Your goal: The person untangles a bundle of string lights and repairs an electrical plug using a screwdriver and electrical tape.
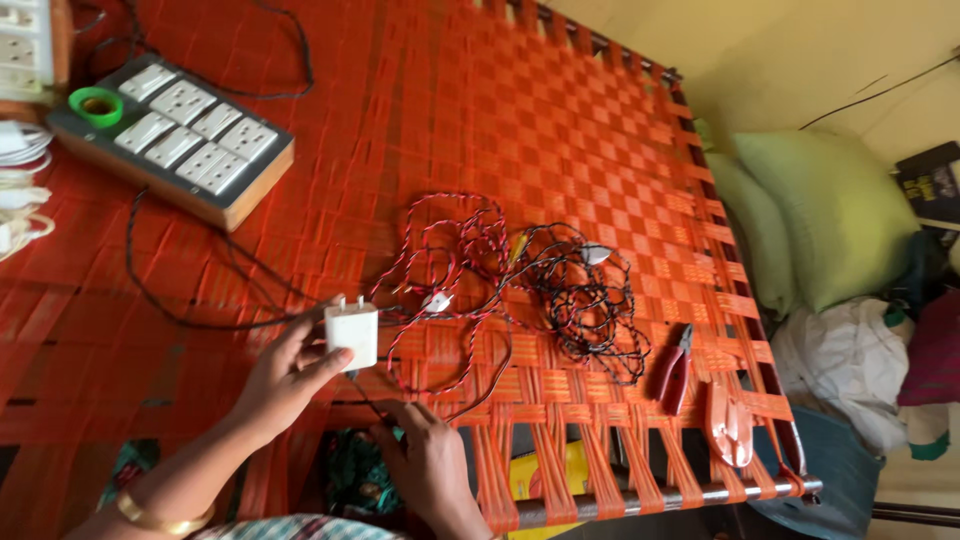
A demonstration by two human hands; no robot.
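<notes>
My left hand (285, 375) holds a small white plug-in charger (352, 333) with its two prongs pointing up, just above the orange woven cot (560, 150). My right hand (430, 465) rests lower, near the cot's front edge, fingers pinching a thin dark cable that runs from the charger. Just right of the charger lies a tangle of red-and-black wire (450, 265) and beside it a black tangled wire (590, 300).
A wooden switchboard with white sockets (185, 135) and a green tape roll (96, 105) sit at the far left. White cables (18, 190) lie at the left edge. Red pliers (675, 370) and a red tool (728, 420) lie at the front right. Green pillows (830, 215) are beside the cot.
</notes>
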